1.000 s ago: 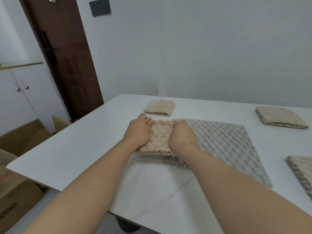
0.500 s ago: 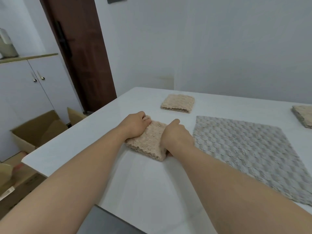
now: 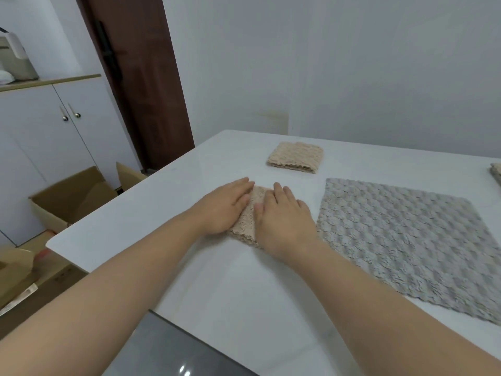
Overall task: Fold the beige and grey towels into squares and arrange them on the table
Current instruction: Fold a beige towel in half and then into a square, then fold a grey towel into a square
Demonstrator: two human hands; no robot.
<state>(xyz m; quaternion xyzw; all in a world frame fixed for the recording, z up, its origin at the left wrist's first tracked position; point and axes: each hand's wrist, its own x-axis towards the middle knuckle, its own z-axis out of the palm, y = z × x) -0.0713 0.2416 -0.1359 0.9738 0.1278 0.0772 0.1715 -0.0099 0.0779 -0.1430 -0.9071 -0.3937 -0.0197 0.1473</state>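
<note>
Cardboard boxes [image 3: 67, 196] sit on the floor at far left, plain brown with the flaps up. There's some print on the near one, but it's too blurry to read. Behind them is a smooth white cabinet [image 3: 54, 131] with two small round knobs, then a dark brown wooden door [image 3: 141, 77].

Then comes the table [image 3: 122, 221], glossy white with a rounded corner. At the near-left part of it, the left hand [image 3: 222, 207] lies flat on a folded beige towel [image 3: 248, 226], fingers straight and together, pressing down on its left side. The right hand [image 3: 284, 221] does the same on the right side, palm down, fingers laid out flat, nothing pinched. The towel is a thick little square with a nubby, loopy weave and layered edges showing at the near side.

Farther back sits a second beige towel [image 3: 296, 157], folded into a neat square, with the same bumpy texture. Just right of the hands, a grey towel [image 3: 406, 240] lies spread flat, large and fluffy with a scalloped pattern. A third beige towel [image 3: 496, 172] peeks in at the far-right edge.
</note>
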